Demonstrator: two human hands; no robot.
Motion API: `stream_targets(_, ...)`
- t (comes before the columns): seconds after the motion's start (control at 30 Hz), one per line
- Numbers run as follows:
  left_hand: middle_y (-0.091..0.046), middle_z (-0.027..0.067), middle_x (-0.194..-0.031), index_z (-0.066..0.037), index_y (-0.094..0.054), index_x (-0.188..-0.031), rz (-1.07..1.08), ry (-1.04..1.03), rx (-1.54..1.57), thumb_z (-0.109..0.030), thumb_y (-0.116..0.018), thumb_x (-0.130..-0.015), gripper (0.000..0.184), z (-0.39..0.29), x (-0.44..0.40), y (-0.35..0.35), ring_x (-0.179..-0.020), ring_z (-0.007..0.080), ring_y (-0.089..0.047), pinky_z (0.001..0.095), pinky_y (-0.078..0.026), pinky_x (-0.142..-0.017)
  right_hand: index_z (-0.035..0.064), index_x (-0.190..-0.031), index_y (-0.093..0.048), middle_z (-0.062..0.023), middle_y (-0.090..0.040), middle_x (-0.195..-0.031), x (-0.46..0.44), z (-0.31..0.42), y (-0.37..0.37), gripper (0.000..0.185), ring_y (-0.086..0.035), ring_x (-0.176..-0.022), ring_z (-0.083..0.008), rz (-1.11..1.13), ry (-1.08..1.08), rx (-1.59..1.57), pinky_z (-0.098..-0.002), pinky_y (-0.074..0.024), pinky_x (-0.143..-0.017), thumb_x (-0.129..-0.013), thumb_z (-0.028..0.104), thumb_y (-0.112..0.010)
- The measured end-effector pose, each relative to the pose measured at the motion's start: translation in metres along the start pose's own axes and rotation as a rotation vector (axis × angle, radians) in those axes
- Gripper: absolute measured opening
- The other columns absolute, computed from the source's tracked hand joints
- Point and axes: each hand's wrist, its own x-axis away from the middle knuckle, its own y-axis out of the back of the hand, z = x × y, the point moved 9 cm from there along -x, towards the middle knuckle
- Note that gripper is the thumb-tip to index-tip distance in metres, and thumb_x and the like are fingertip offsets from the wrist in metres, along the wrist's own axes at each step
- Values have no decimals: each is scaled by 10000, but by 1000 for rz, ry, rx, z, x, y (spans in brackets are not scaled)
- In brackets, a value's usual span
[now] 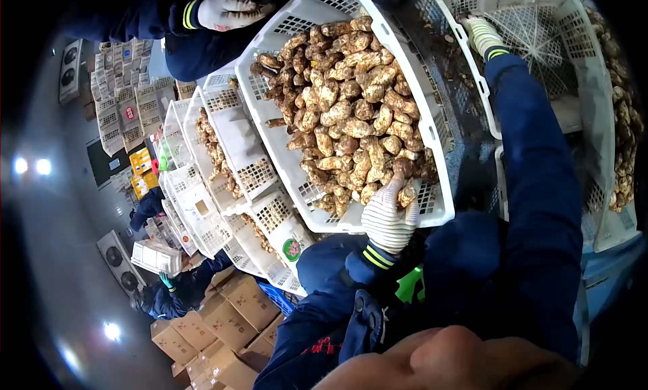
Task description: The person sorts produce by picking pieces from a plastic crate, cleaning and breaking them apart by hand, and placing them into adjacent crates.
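Probably to steady it, our right hand (484, 35) meets the vented crate (480, 86), finger state unclear; our left hand (388, 221) parts its fingers among mushrooms (358, 126) near the full crate's (442, 180) edge.

A crate (429, 132) lies in front of the wearer, with mushrooms (344, 110) heaped in it. To its right is a second crate (577, 27); more mushrooms (622, 113) lie at the far right. Left of the first crate stands a row of crates (248, 139), some with mushrooms in them. Cardboard boxes (226, 322) are farther left, below stacked crates (121, 116) in the view.
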Motion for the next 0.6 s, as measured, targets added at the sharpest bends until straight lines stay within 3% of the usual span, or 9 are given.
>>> stream_targets(0.1,-655,153,-984,-32,-589,-1166,23,42,5,-149,-687,-733,459,0,-2,-1,-886,306,-641,363,-508,-807,76,-1251,-542,-194,-542,-1260,-27,-38,-29,488,-486,-1202,-328,-215,-109,-289,-393,-412,-1009,-774,-7,-598)
stream_targets(0.13,-655,152,-983,-32,-589,-1168,16,34,-6,-146,-688,-732,462,0,-2,0,-887,305,-640,363,-509,-807,69,-1256,-545,-202,-549,-1258,-16,-32,-22,399,-511,-1170,-325,-301,5,-233,-384,-393,-999,-865,147,-567)
stream_targets(0.23,-656,147,-986,-38,-588,-1180,30,58,31,-142,-691,-727,477,-2,-2,1,-890,301,-639,360,-510,-805,37,-1289,-520,-182,-502,-1334,-10,-73,-67,620,-482,-1198,-321,-174,-617,-944,-380,-320,-1031,-942,527,-363)
stream_targets(0.27,-655,147,-987,-39,-588,-1182,33,57,29,-140,-691,-726,478,-2,-1,1,-891,301,-639,358,-510,-805,77,-1336,-479,-186,-466,-1370,-32,-85,-79,593,-444,-1243,-352,-177,-434,-854,-413,-325,-1039,-939,507,-385)
stream_targets(0.33,-655,146,-990,-41,-588,-1184,38,50,21,-137,-690,-723,482,-1,-1,0,-892,300,-639,356,-510,-807,138,-1385,-422,-200,-457,-1371,-14,-61,-32,576,-419,-1268,-369,-120,-404,-584,-442,-335,-1041,-929,490,-409)
stream_targets(0.4,-652,146,-991,-39,-587,-1184,23,49,16,-131,-689,-716,488,1,0,-1,-891,300,-640,354,-510,-812,182,-1417,-367,-193,-410,-1410,-20,-46,-24,560,-395,-1285,-376,-288,-165,-254,-467,-335,-1051,-929,453,-417)
stream_targets(0.47,-651,146,-987,-37,-587,-1184,10,32,33,-125,-689,-712,490,1,0,-1,-890,299,-639,353,-510,-813,162,-1377,-412,-156,-386,-1432,-11,-32,-17,486,-418,-1277,-340,-145,-211,-102,-460,-359,-1056,-942,378,-390)
stream_targets(0.57,-653,146,-985,-28,-581,-1180,29,45,24,-125,-686,-735,468,1,-1,-2,-888,299,-641,351,-510,-813,151,-1333,-451,-144,-435,-1390,6,2,7,516,-445,-1255,-330,-26,-13,268,-429,-414,-1021,-838,124,-594)
stream_targets(0.6,-654,146,-983,-26,-580,-1179,28,37,32,-126,-686,-740,463,0,-1,-2,-887,299,-641,351,-510,-814,139,-1325,-457,-144,-448,-1378,-10,-16,-7,530,-452,-1247,-331,-57,-105,132,-426,-418,-1017,-820,101,-612)
